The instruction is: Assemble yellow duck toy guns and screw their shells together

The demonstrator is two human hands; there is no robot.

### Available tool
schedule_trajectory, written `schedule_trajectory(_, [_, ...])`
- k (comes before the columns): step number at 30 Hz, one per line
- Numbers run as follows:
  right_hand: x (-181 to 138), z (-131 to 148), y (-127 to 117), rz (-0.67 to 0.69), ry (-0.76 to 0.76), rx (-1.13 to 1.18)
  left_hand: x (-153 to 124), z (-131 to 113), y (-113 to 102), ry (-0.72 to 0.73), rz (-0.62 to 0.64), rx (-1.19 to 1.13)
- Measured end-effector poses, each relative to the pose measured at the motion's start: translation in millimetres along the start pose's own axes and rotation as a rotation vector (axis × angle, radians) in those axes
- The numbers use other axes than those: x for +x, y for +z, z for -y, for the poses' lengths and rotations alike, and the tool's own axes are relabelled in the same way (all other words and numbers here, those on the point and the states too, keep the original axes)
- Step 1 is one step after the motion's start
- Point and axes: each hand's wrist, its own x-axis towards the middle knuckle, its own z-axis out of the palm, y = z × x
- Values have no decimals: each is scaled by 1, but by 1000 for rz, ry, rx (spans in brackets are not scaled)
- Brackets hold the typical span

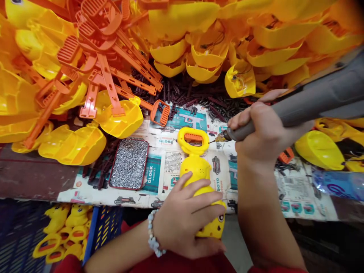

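Observation:
A yellow plastic duck toy [195, 168] with a ring-shaped handle lies at the table's front edge. My left hand [190, 214] wraps over its body from the left, fingers spread across it. In my right hand [261, 125] is a grey electric screwdriver [298, 104], its thin bit pointing left at the right side of the ring handle. Whether the bit touches the handle I cannot tell for sure. An orange grip piece [194, 138] shows in the ring. Left of the toy is a red-rimmed tray of small screws [129, 163].
Orange long-handled parts [109, 81] and yellow shells [72, 146] pile up at left and back. Dark small parts [184, 91] lie behind. A plastic bottle [338, 184] lies at right. A blue crate [95, 231] below holds yellow toys [64, 231].

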Motion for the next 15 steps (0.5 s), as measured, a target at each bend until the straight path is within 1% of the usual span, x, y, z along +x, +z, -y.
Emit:
schedule_trajectory(4, [-1,-7,2,4,-57,-13,0,2,5,-31,-67,-63])
schedule_trajectory(8, [-3,-8,0,29,-44,-26,0,2,3,-24,-77,-76])
schedule_trajectory(13, [-19,-7,-3,-98,-137,-40,-2,0,7,-37,-78,-86])
schedule_trajectory(15, [-22,-6,-3,-109,-132,-44,-3,-4,6,-45,-67,-74])
